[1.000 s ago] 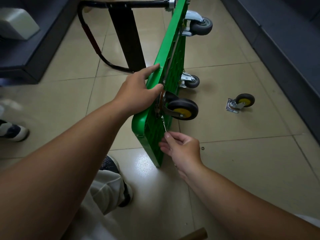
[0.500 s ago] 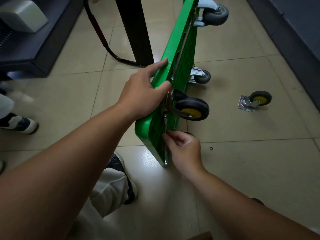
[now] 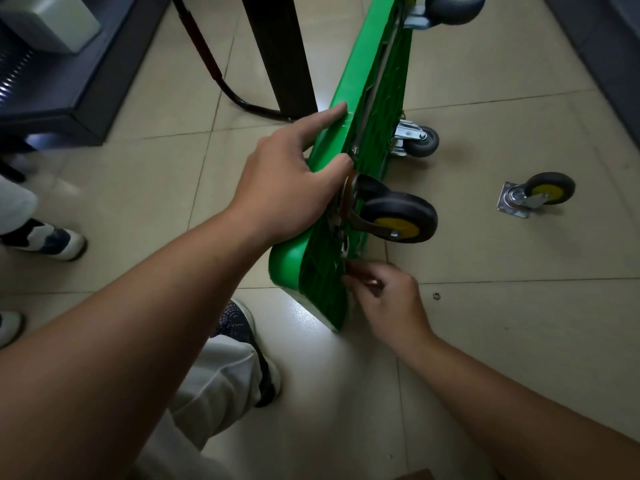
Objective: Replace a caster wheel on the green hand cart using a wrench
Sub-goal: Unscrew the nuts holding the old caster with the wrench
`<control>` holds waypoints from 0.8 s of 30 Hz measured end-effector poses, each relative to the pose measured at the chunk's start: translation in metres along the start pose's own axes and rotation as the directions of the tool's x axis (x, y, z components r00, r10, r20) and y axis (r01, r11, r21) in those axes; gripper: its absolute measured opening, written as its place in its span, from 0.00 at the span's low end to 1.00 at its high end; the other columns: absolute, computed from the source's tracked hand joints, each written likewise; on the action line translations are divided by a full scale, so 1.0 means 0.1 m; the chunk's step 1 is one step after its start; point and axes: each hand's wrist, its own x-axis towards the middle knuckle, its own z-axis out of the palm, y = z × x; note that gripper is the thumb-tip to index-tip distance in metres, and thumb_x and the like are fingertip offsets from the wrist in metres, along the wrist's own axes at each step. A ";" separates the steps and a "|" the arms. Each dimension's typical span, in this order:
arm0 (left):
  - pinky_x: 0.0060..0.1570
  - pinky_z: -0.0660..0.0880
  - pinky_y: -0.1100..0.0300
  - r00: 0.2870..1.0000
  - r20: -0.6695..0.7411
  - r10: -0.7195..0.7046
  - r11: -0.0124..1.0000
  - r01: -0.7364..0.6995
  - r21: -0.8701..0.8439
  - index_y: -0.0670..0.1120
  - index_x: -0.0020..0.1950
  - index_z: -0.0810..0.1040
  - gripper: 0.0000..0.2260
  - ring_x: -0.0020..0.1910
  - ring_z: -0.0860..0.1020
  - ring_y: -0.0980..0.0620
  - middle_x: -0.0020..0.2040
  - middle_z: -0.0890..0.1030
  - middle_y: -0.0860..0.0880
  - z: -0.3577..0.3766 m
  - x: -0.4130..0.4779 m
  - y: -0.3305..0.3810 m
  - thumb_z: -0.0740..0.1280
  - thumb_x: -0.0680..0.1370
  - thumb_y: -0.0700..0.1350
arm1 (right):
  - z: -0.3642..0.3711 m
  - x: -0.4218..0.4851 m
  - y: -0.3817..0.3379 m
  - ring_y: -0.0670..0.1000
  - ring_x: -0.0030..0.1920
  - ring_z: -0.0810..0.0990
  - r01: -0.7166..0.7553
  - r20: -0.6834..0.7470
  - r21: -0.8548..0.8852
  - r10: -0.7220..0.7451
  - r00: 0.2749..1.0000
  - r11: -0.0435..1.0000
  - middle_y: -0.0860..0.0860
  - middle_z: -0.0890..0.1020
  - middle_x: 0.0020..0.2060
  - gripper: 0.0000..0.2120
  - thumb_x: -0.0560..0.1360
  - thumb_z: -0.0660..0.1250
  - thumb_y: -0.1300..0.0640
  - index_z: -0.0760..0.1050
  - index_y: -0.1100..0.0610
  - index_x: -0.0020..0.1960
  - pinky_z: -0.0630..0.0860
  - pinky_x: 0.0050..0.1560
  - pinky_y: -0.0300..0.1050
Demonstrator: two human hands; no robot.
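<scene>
The green hand cart (image 3: pixel 363 109) stands on its long edge on the tiled floor, underside facing right. My left hand (image 3: pixel 291 181) grips its upper edge just above a black caster with a yellow hub (image 3: pixel 398 216) mounted on the underside. Below that caster, my right hand (image 3: pixel 384 299) pinches the thin metal wrench (image 3: pixel 344 251), whose head sits at the caster's mounting plate; most of the wrench is hidden by my fingers. A loose caster with a yellow hub (image 3: pixel 540 194) lies on the floor to the right.
Two grey casters (image 3: pixel 420 140) (image 3: pixel 453 6) stay on the cart farther along. A small nut or washer (image 3: pixel 436 295) lies on the floor by my right hand. The cart's black handle (image 3: pixel 214 69) curves behind it. Dark cabinets line both sides; shoes stand at the left.
The view has shifted closer and downward along the cart. My right hand has stayed at the wrench below the caster, moving slightly lower. My left hand keeps its grip on the edge.
</scene>
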 end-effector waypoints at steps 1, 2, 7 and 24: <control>0.53 0.83 0.51 1.000 0.003 -0.002 1.000 0.002 -0.005 0.65 0.74 0.71 0.27 0.51 0.84 0.58 0.62 0.81 0.57 0.00 0.00 0.00 0.66 0.73 0.59 | 0.01 -0.08 -0.05 0.43 0.48 0.85 -0.082 0.028 0.095 0.080 0.996 0.992 0.46 0.87 0.46 0.10 0.74 0.74 0.63 0.84 0.57 0.55 0.79 0.51 0.38; 0.52 0.83 0.51 1.000 0.005 -0.003 1.000 0.003 -0.008 0.66 0.74 0.71 0.27 0.49 0.84 0.57 0.62 0.81 0.56 0.00 0.00 -0.01 0.66 0.73 0.59 | 0.02 -0.15 -0.10 0.44 0.48 0.85 -0.150 0.056 0.191 0.141 0.988 0.970 0.46 0.87 0.45 0.10 0.74 0.74 0.64 0.84 0.58 0.55 0.79 0.50 0.36; 0.53 0.83 0.51 1.000 0.003 -0.006 1.000 0.006 0.005 0.66 0.74 0.71 0.27 0.50 0.84 0.57 0.59 0.80 0.56 -0.01 -0.01 0.00 0.66 0.74 0.58 | 0.11 -0.28 -0.44 0.47 0.45 0.87 -0.260 0.089 0.415 0.246 0.965 0.872 0.48 0.88 0.41 0.07 0.76 0.72 0.65 0.83 0.54 0.49 0.82 0.49 0.40; 0.53 0.82 0.50 1.000 0.022 -0.005 1.000 0.005 -0.006 0.66 0.75 0.70 0.29 0.51 0.84 0.56 0.64 0.81 0.55 0.00 0.00 0.01 0.66 0.73 0.60 | 0.14 -0.41 -0.64 0.44 0.44 0.86 -0.244 -0.025 0.504 0.296 0.955 0.829 0.47 0.88 0.41 0.07 0.77 0.70 0.65 0.83 0.59 0.54 0.78 0.44 0.32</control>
